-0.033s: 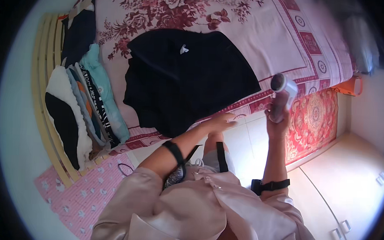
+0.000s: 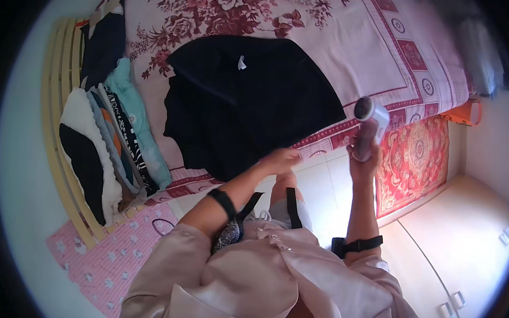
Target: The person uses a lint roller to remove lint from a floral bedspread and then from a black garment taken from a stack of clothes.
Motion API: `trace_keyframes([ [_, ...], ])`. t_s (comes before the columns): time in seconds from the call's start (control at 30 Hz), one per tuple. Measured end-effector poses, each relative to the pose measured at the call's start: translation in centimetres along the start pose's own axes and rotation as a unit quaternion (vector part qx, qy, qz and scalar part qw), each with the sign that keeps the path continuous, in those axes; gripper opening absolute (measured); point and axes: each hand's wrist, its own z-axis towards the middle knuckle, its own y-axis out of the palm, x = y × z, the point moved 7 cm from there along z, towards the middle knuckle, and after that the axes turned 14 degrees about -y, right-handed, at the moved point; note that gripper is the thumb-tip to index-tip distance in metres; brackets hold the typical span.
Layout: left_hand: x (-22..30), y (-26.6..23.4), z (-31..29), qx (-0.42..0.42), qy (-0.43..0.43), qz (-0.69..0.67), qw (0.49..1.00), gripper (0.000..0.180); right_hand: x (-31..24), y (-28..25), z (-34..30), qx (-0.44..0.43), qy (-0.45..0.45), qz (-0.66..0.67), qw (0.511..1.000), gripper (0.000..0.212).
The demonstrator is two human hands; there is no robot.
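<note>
A black garment (image 2: 251, 102) lies spread on the bed, its near edge hanging at the bed's side. On its upper middle is a small white tag or scrap (image 2: 241, 62). My right hand (image 2: 363, 158) is wrapped round a white fabric shaver (image 2: 379, 118), held upright past the garment's right corner. The shaver's round dark head points up, and a see-through chamber sits below it. My left hand (image 2: 284, 161) is beside the garment's near edge, fingers curled in, with nothing visible in them. Whether it touches the cloth I cannot tell.
Folded clothes (image 2: 90, 152) are lined up on a yellow slatted rack (image 2: 55, 110) at the left. The bed (image 2: 372, 56) has a floral cover. A red patterned rug (image 2: 416, 160) and pale cabinet doors (image 2: 432, 246) are to the right. A pink mat (image 2: 108, 260) lies at lower left.
My left hand has drawn slightly to the left, and its fingers, stretched out before, are now curled. The fabric shaver in my right hand has shifted slightly left.
</note>
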Motion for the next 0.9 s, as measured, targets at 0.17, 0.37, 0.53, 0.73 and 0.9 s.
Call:
trace_keyframes([
  [0.17, -8.4, -12.1, -6.7, 0.355, -0.037, 0.059, 0.932, 0.026, 6.1, -1.1, -1.7, 0.034, 0.08, -0.008, 0.996, 0.036],
  [0.37, -8.1, -17.8, -8.3, 0.514, -0.033, 0.052, 0.855, 0.054, 9.6, -1.6, -4.6, 0.065, 0.121, -0.135, 0.981, 0.038],
  [0.53, -6.8, -27.2, -7.9, 0.546, -0.013, -0.366, 0.754, 0.09, 11.3, -1.9, -6.2, 0.036, 0.137, -0.177, 0.974, 0.046],
  [0.73, 3.8, -30.7, -4.1, 0.475, 0.034, -0.203, 0.856, 0.047, 11.7, -2.2, -7.0, 0.089, 0.103, -0.177, 0.975, 0.043],
  [0.9, 11.0, -18.2, 3.2, 0.204, 0.177, 0.193, 0.943, 0.055, 10.7, -2.4, -6.1, 0.106, 0.062, -0.185, 0.975, 0.042],
])
